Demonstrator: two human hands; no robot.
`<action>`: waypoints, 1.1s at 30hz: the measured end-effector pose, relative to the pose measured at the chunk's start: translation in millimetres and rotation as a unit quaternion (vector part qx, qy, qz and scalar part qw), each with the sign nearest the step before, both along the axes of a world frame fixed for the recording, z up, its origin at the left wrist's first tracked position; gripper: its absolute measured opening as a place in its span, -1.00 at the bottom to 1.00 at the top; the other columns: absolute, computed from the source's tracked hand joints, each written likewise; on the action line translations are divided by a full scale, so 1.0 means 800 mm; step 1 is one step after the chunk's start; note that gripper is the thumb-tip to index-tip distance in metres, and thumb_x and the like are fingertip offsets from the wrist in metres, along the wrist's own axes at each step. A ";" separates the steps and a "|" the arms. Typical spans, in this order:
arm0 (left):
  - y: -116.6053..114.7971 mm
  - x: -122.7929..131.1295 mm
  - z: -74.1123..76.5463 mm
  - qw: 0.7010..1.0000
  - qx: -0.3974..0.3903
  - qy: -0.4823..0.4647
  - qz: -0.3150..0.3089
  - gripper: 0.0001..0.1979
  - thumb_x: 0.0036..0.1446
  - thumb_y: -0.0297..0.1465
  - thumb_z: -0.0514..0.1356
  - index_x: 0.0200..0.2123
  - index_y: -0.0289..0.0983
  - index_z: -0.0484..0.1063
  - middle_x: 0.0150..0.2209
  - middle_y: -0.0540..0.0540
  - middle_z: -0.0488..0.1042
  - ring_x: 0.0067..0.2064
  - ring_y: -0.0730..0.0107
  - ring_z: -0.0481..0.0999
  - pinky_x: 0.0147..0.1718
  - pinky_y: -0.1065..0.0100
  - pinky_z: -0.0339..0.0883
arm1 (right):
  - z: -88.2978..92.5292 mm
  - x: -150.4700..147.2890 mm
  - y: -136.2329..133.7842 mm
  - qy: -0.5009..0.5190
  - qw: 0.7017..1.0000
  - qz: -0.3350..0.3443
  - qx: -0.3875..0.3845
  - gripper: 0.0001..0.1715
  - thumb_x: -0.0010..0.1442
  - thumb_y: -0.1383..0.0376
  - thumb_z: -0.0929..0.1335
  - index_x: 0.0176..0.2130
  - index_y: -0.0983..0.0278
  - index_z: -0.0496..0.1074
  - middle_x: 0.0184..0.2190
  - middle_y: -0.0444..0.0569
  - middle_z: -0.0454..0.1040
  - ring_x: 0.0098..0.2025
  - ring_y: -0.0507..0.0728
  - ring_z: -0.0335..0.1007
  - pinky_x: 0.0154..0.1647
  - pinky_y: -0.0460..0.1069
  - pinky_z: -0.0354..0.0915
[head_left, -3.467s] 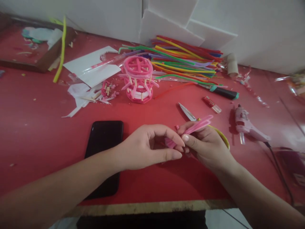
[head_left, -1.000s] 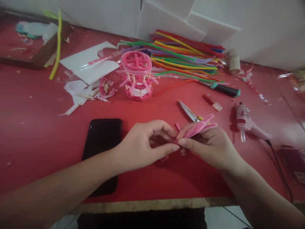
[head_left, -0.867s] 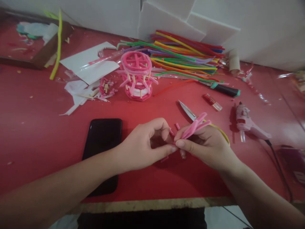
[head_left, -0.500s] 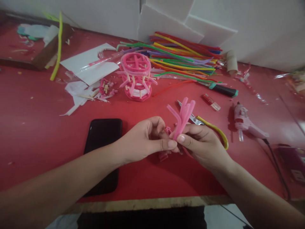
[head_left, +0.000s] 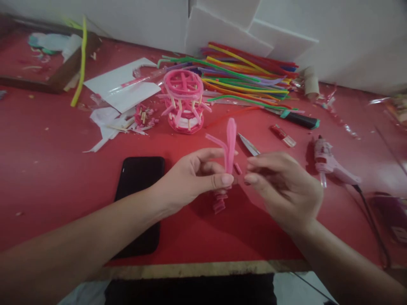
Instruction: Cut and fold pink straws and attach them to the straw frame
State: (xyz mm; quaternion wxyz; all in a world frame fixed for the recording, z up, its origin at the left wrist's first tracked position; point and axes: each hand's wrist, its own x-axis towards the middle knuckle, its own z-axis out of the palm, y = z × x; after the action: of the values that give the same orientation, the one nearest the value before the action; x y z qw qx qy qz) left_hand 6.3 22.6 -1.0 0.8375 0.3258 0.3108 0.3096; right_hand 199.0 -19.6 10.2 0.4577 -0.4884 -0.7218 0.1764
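My left hand (head_left: pixel 197 178) pinches a bundle of pink pipe cleaners (head_left: pixel 231 146), which stands upright from its fingertips with one strand bent off to the left. Just right of the bundle is my right hand (head_left: pixel 286 186), thumb and forefinger close together; whether anything small lies between them I cannot make out. Short pink pieces (head_left: pixel 219 206) lie on the red table below my left fingers. Scissors (head_left: pixel 249 145) rest behind my right hand, which hides their handles. Farther back stands a pink lantern-like frame (head_left: pixel 184 101) of pipe cleaners and small sticks.
A black phone (head_left: pixel 140 178) lies beside my left forearm. Colourful pipe cleaners (head_left: pixel 248 76), a cutter (head_left: pixel 300 120) and white paper (head_left: pixel 124 93) lie at the back. On the right are a glue gun (head_left: pixel 330 163) and its cord. A wooden tray (head_left: pixel 54 78) sits back left.
My right hand has let go of the pink bundle and moved right, covering the scissors' yellow handle. The bundle is now in my left hand, more upright and gathered.
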 end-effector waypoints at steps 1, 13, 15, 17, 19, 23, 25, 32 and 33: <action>0.001 0.000 -0.001 1.000 -0.009 -0.010 0.008 -0.66 -0.03 -0.46 0.45 -0.15 -0.28 0.51 -0.48 0.07 0.58 -0.46 0.58 0.52 -0.37 0.50 0.46 | 0.001 0.000 -0.001 -0.033 0.999 0.009 0.040 -0.80 0.18 0.37 0.47 -0.16 0.16 0.54 -0.31 -0.10 0.59 -0.31 0.06 0.53 -0.27 -0.03 0.50; 0.001 0.000 0.001 0.998 -0.043 -0.035 0.009 -0.85 -0.14 -0.41 0.50 -0.48 -0.31 0.62 -0.46 0.02 0.57 -0.40 0.55 0.53 -0.32 0.51 0.43 | 0.002 -0.013 -0.004 -0.088 0.987 0.045 0.124 -0.84 0.19 0.44 0.45 -0.22 0.21 0.49 -0.35 -0.08 0.63 -0.31 0.06 0.60 -0.19 -0.05 0.56; 0.001 0.000 0.001 0.999 -0.035 -0.031 0.015 -0.85 -0.13 -0.41 0.50 -0.51 -0.31 0.61 -0.48 0.03 0.56 -0.44 0.59 0.50 -0.37 0.54 0.41 | 0.001 -0.012 -0.003 -0.086 0.988 0.038 0.121 -0.84 0.19 0.43 0.45 -0.22 0.21 0.50 -0.33 -0.07 0.64 -0.29 0.08 0.60 -0.18 -0.04 0.57; 0.002 0.000 0.002 0.999 -0.029 -0.022 0.015 -0.85 -0.13 -0.41 0.50 -0.51 -0.30 0.61 -0.47 0.03 0.56 -0.46 0.60 0.48 -0.39 0.54 0.40 | -0.001 -0.011 -0.002 -0.071 0.991 0.044 0.101 -0.85 0.20 0.42 0.45 -0.21 0.19 0.50 -0.34 -0.10 0.64 -0.30 0.08 0.61 -0.21 -0.04 0.57; 0.002 -0.001 0.002 0.999 -0.030 -0.013 0.009 -0.83 -0.14 -0.38 0.51 -0.50 -0.30 0.61 -0.47 0.01 0.57 -0.45 0.58 0.49 -0.39 0.52 0.40 | -0.003 -0.011 -0.002 -0.052 0.994 0.058 0.074 -0.84 0.21 0.42 0.44 -0.19 0.18 0.49 -0.34 -0.14 0.64 -0.33 0.06 0.61 -0.25 -0.06 0.57; 0.002 -0.002 0.002 0.998 -0.053 -0.002 -0.016 -0.77 -0.17 -0.33 0.52 -0.46 -0.31 0.62 -0.45 -0.03 0.57 -0.40 0.47 0.52 -0.38 0.44 0.43 | -0.007 -0.012 -0.004 -0.035 0.997 0.058 0.039 -0.82 0.19 0.39 0.45 -0.17 0.18 0.50 -0.33 -0.15 0.65 -0.35 0.05 0.62 -0.28 -0.09 0.57; 0.002 -0.002 0.001 0.999 -0.045 0.002 -0.020 -0.79 -0.15 -0.35 0.51 -0.44 -0.31 0.61 -0.45 -0.01 0.55 -0.39 0.51 0.51 -0.36 0.48 0.41 | -0.007 -0.012 -0.006 -0.049 0.996 0.048 0.050 -0.81 0.18 0.42 0.45 -0.19 0.18 0.51 -0.33 -0.14 0.66 -0.35 0.05 0.62 -0.27 -0.09 0.57; 0.001 0.001 -0.002 0.996 0.022 -0.061 -0.054 -0.90 0.03 -0.42 0.42 -0.33 -0.29 0.62 -0.40 0.01 0.54 -0.27 0.53 0.52 -0.22 0.51 0.39 | -0.010 -0.020 -0.012 0.137 0.989 -0.009 -0.060 -0.77 0.06 0.48 0.49 -0.32 0.15 0.55 -0.41 -0.21 0.65 -0.43 0.05 0.63 -0.36 -0.12 0.59; 0.000 0.002 -0.002 0.996 0.029 -0.068 -0.056 -0.89 0.05 -0.42 0.41 -0.32 -0.30 0.62 -0.41 0.01 0.55 -0.30 0.53 0.52 -0.24 0.50 0.39 | -0.011 -0.022 -0.012 0.213 0.971 0.004 -0.113 -0.80 0.08 0.46 0.49 -0.33 0.14 0.55 -0.43 -0.23 0.65 -0.46 0.05 0.62 -0.41 -0.12 0.59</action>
State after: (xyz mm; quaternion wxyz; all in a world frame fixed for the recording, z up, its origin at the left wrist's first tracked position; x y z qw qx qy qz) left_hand 7.5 22.7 -2.7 0.8627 0.3451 0.2257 0.2927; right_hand 181.7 -29.2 1.6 0.5423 -0.4850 -0.5850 0.3584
